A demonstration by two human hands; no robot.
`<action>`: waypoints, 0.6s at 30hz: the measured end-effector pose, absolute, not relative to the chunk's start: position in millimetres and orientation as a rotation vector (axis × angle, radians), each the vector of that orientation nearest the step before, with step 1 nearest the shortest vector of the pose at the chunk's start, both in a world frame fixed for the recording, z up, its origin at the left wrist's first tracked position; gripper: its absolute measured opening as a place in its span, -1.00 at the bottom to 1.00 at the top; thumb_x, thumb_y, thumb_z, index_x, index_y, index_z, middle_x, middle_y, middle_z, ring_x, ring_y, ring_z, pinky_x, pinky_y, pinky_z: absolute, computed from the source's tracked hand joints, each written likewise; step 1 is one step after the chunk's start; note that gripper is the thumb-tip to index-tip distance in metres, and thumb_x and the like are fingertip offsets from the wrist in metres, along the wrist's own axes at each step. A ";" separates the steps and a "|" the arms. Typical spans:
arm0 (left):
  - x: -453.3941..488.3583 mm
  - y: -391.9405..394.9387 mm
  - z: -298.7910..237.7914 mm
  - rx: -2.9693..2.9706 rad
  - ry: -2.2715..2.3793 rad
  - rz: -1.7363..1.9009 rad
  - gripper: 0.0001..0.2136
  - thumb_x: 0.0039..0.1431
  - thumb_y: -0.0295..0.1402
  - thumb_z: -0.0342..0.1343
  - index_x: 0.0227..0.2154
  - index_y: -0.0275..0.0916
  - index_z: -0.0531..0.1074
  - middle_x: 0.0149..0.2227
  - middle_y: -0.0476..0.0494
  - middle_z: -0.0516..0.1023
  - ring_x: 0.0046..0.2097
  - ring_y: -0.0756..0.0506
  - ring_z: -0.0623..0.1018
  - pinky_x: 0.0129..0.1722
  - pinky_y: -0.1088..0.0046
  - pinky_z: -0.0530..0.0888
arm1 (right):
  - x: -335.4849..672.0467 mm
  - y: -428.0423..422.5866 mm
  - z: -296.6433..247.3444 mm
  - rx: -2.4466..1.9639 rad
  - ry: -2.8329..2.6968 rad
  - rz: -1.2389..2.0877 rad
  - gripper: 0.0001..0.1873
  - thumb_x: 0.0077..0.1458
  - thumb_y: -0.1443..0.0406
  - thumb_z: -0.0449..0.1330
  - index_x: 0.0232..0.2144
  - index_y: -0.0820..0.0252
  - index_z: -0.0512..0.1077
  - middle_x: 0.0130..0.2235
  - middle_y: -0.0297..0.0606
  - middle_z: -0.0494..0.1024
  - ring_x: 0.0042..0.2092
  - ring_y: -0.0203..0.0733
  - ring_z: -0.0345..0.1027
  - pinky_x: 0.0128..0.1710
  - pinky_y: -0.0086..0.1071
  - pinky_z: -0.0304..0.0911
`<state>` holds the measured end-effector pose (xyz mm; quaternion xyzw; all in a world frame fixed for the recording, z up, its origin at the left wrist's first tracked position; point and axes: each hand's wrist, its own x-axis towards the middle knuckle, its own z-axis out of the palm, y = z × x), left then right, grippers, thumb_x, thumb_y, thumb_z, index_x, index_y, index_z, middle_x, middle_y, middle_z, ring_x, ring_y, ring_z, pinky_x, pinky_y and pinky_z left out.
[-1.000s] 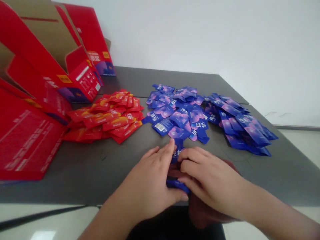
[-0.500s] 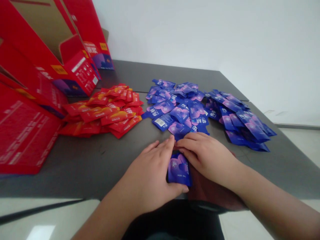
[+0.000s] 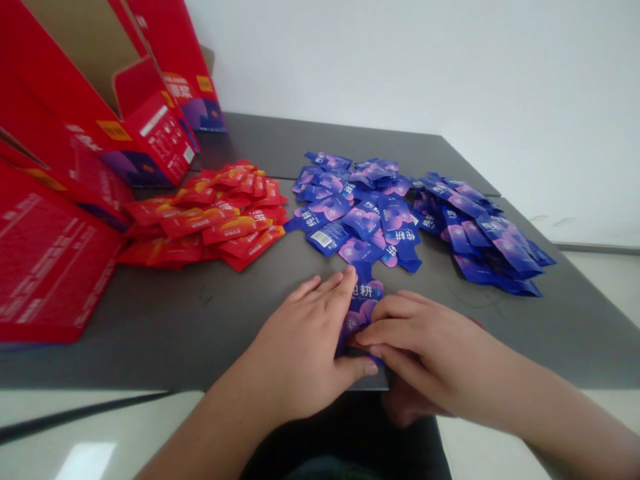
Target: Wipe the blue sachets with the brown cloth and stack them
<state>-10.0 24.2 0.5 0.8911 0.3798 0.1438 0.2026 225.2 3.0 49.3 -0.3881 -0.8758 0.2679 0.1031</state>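
Head view: your left hand (image 3: 300, 353) and right hand (image 3: 425, 350) meet at the lower middle of the frame, both on one small stack of blue packets (image 3: 364, 303) at the near edge of the desk (image 3: 200, 320). The left grip is closed around the stack's left side, thumb tucked under its near end, fingers laid flat along it. The right grip pinches the stack from the right, fingertips pressed on its near end.

Half a second ago your right hand reached further up the frame, toward the blue pile, and the top packet lay face up between your hands. Now that hand has come back down and the packet's printed end pokes out beyond your fingers. That reads as a fresh packet gathered onto the stack and being squared up.

Around it: the blue pile (image 3: 360, 207) lies just beyond your fingers, a second blue pile (image 3: 480, 233) to the right, red packets (image 3: 210, 217) centre left, and open red boxes (image 3: 75, 167) at upper left. Nothing lies between your hands and the nearest pile.
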 end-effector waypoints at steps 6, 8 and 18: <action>-7.9 26.2 1.4 2.430 1.075 0.397 -0.03 0.31 0.06 0.33 0.56 -0.24 -0.03 0.55 -0.35 0.17 0.55 -0.28 0.22 0.55 -0.01 0.12 | 228.0 27.2 37.3 -1.170 -2.548 0.679 -0.76 0.43 0.37 0.21 -0.01 -0.01 0.63 -0.01 -0.24 0.64 0.04 -0.08 0.51 0.10 -0.13 0.39; -7.7 26.7 2.6 2.424 1.079 0.382 -0.03 0.32 0.08 0.31 0.55 -0.28 -0.03 0.55 -0.36 0.18 0.55 -0.28 0.22 0.57 0.01 0.08 | 229.0 36.0 35.1 -1.198 -2.531 0.629 -0.75 0.42 0.39 0.21 -0.01 0.02 0.64 -0.04 -0.21 0.63 0.01 -0.07 0.51 0.09 -0.13 0.39; -7.3 25.9 2.9 2.426 1.109 0.417 0.04 0.25 0.04 0.34 0.57 -0.29 -0.10 0.57 -0.39 0.11 0.53 -0.33 0.27 0.55 0.01 0.13 | 228.5 43.1 35.3 -1.343 -2.485 0.399 -0.75 0.46 0.34 0.15 0.00 0.08 0.62 -0.02 -0.16 0.65 0.03 -0.01 0.53 0.11 -0.07 0.42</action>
